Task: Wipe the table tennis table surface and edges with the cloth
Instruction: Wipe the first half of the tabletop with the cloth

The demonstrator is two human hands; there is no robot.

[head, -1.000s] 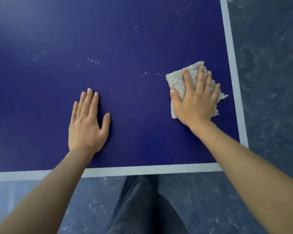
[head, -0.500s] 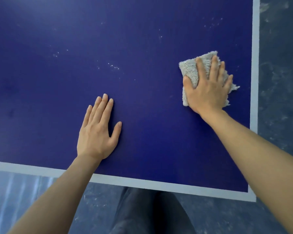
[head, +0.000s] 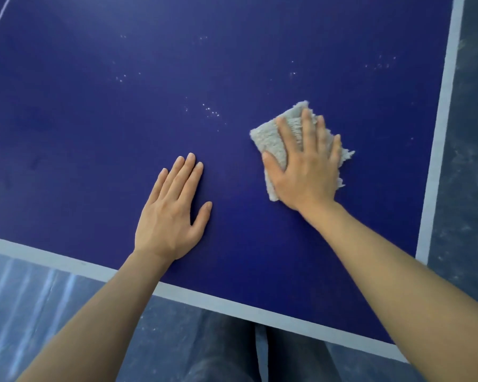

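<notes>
Nearby, white specks (head: 210, 111) near cloth (head: 268, 142)

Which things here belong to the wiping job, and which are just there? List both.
Job: cloth, pressed flat by the right hand; table, with white specks and pale edge lines; left hand, flat on the table.
Just there: floor; the person's trouser legs.
</notes>
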